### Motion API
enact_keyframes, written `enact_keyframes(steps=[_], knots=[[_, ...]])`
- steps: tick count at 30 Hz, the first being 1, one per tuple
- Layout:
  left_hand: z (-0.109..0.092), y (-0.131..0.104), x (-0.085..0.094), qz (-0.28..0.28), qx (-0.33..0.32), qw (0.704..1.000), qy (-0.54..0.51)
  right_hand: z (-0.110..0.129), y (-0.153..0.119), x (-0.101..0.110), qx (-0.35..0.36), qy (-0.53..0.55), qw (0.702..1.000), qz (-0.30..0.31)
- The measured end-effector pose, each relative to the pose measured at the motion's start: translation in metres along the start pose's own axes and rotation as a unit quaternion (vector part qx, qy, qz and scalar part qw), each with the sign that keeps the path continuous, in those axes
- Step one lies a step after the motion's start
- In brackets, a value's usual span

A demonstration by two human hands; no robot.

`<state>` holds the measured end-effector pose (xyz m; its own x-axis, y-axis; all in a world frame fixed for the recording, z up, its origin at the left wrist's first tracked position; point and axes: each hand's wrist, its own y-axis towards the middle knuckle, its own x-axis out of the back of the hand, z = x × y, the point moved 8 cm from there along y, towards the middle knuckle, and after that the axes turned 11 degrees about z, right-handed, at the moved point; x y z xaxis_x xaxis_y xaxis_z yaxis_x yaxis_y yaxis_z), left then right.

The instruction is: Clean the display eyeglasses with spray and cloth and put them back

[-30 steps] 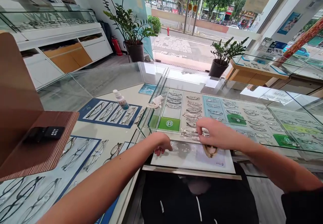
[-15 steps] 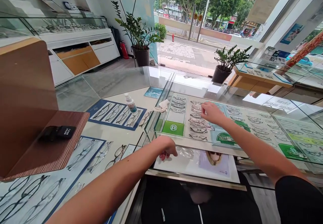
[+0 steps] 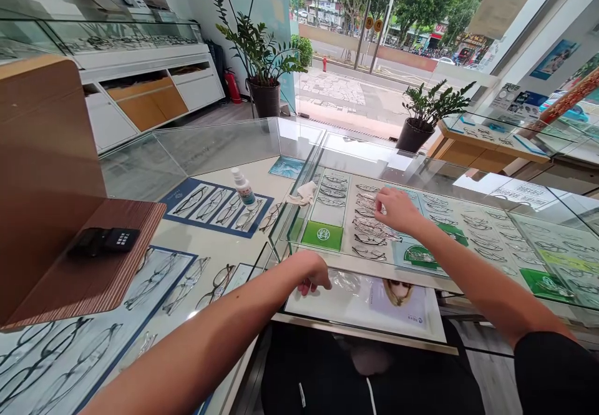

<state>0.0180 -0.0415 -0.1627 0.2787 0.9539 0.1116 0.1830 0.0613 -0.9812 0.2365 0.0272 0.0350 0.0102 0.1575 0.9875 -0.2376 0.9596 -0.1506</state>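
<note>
My left hand is bent down over the white pull-out tray, beside a clear plastic wrapper; its fingers are curled and partly hidden, so what they hold is unclear. Over the glass counter, my right hand is closed with fingertips pinched, above rows of eyeglasses seen in the case. Anything between those fingertips is too small to name. A green card lies in the case left of the eyeglasses. On the tray's right part is a printed picture.
A white spray bottle and a crumpled cloth stand on the glass. At the left is a brown wooden panel with a black object on its base. Potted plants stand beyond the counter.
The view has shifted slightly. Both hands have stayed in nearly the same places, the left over the tray and the right above the eyeglasses.
</note>
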Motion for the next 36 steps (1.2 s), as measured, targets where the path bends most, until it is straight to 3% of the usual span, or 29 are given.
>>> enact_keyframes(steps=[3,5,8,11,15,20,24,29,32,36], knots=[[-0.002,-0.005,-0.002,0.007,-0.002,1.000,0.007,0.028,-0.036,0.028,0.022,0.065,0.997,-0.035],[-0.003,-0.007,-0.003,0.013,-0.003,1.000,0.010,0.059,-0.067,0.032,0.071,0.132,0.989,0.011],[-0.005,-0.009,-0.005,0.016,-0.006,1.000,0.011,0.110,-0.105,-0.007,0.167,0.151,0.956,0.188],[-0.007,-0.010,-0.005,0.011,-0.011,1.000,0.011,0.126,-0.110,-0.069,0.188,0.129,0.936,0.270],[-0.010,-0.012,-0.004,-0.001,-0.017,1.000,0.011,0.109,-0.062,-0.136,0.124,0.133,0.962,0.204],[-0.011,-0.016,-0.003,-0.005,-0.025,1.000,0.008,0.111,-0.002,-0.176,0.111,0.107,0.978,0.138],[-0.012,-0.021,-0.006,0.009,-0.024,1.000,0.007,0.108,0.047,-0.176,0.075,0.117,0.988,0.063],[-0.016,-0.022,-0.008,0.017,-0.030,0.999,0.017,0.070,0.115,-0.154,0.014,0.117,0.992,-0.042],[-0.019,-0.020,-0.008,0.008,-0.039,0.999,0.019,0.042,0.150,-0.150,-0.009,0.102,0.993,-0.062],[-0.022,-0.020,-0.009,-0.004,-0.049,0.999,0.016,0.019,0.182,-0.157,-0.017,0.081,0.996,-0.045]])
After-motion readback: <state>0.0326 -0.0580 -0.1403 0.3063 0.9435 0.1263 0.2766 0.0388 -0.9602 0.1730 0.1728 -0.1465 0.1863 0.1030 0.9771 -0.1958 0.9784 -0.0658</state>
